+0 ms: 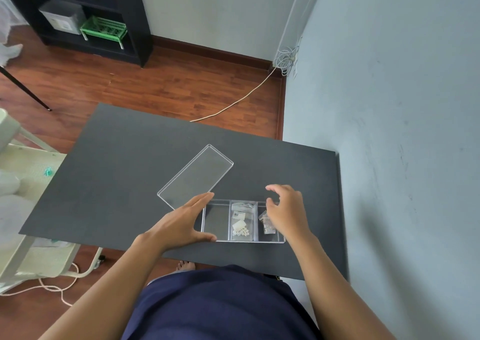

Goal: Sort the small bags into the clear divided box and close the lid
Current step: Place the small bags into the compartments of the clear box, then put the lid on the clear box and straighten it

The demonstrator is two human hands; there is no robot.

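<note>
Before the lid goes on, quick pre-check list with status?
1. Bags inside box: middle bag and right bag sit in their compartments; ok.
2. Left compartment: looks empty; ok.
3. Stray bags on table: none seen; ok.
4. Lid reachable: flat on table beside the box, uncovered; ok.
5. Left hand steadying box: at its left end; ok.
6. Right hand clear of box: open above right compartment; not ok.

We see the clear divided box open — its left compartment bare, one small bag in the middle, another bag on the right. The lid lies flat at its 11 o'clock — off.
</note>
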